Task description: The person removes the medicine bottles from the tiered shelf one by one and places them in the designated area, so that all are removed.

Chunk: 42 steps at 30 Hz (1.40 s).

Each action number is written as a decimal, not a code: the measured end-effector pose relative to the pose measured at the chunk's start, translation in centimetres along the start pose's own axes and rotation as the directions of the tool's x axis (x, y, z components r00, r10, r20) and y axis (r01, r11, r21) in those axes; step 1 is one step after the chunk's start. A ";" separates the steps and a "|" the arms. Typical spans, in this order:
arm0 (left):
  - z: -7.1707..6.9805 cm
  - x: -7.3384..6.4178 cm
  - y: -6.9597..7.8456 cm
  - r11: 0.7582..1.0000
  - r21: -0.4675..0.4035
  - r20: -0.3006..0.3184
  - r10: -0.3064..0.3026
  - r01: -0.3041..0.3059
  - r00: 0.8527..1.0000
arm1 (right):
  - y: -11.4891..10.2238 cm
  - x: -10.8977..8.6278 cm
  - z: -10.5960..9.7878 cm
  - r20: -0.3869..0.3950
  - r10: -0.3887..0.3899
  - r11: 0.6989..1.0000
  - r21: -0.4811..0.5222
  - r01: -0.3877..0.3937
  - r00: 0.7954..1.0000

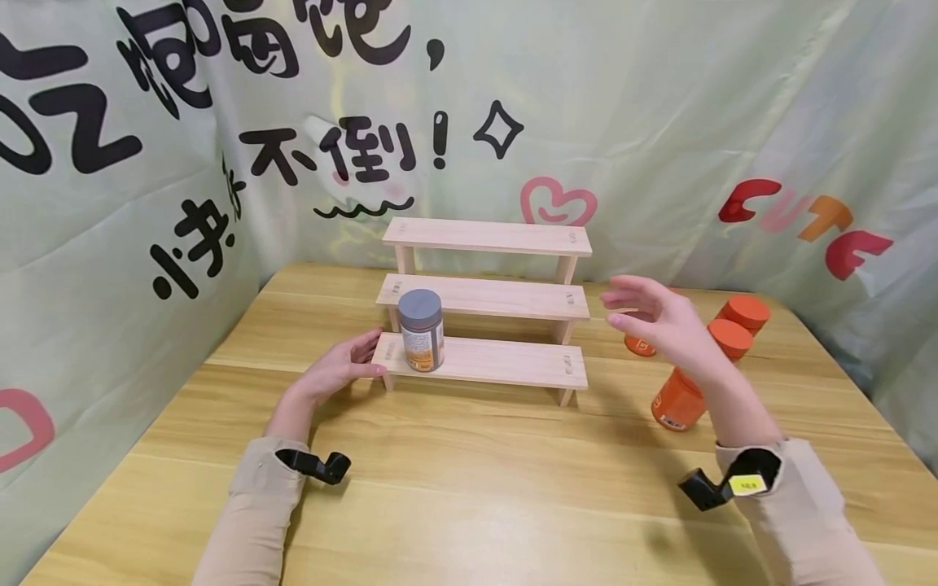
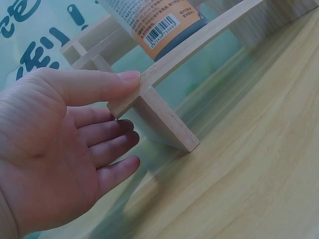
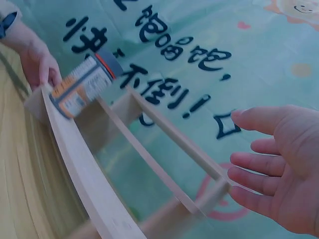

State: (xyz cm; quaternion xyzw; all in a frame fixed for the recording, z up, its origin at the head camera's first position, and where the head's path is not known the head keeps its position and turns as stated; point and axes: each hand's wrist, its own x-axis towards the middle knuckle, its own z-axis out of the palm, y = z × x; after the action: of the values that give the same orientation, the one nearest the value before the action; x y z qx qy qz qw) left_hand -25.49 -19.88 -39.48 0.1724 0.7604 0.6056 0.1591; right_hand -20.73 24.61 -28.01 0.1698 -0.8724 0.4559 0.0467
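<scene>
A three-step wooden display rack [image 1: 506, 358] stands on the table. On the left part of its lowest step sits an upright jar [image 1: 421, 334] with a grey lid and an orange-and-grey label. My left hand [image 1: 337, 370] is at the left end of that step. In the left wrist view its thumb [image 2: 107, 85] lies along the front corner of the board, the index fingertip goes behind the end, and the other fingers hang loose below. My right hand [image 1: 663, 325] is raised in the air right of the rack, fingers apart and holding nothing.
Several orange jars with orange lids stand on the right of the table, partly hidden by the right forearm: one jar [image 1: 677, 403] in front, another lid [image 1: 746, 312] farther back. Behind the rack hangs a pale green cloth [image 1: 645, 122] with printed lettering.
</scene>
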 end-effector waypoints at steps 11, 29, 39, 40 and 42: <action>0.0 -0.1 0.3 1.000 0.011 -0.006 -0.013 0.013 1.000 | -1.7 3.0 4.7 0.073 -0.051 0.986 0.163 0.039 0.996; 0.0 0.0 0.2 0.999 0.034 -0.008 -0.014 0.015 1.000 | -4.9 6.8 12.6 0.121 -0.111 0.945 0.322 0.067 0.986; -0.1 0.0 0.2 0.999 0.041 -0.014 -0.020 0.021 1.000 | -5.2 8.1 15.8 0.159 -0.114 0.954 0.293 0.063 0.981; -0.1 0.1 0.2 0.999 0.041 -0.014 -0.021 0.021 1.000 | -5.3 8.2 16.1 0.162 -0.116 0.956 0.287 0.066 0.980; -0.1 0.1 0.2 0.999 0.038 -0.011 -0.019 0.020 1.000 | -5.4 8.3 16.6 0.169 -0.118 0.957 0.281 0.067 0.979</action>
State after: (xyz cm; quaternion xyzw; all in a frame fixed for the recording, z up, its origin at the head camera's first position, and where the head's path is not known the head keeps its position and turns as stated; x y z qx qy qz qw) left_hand -25.57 -19.91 -39.28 0.1648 0.7743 0.5902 0.1577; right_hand -25.51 6.20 -31.48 0.2565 -0.7926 0.5519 -0.0366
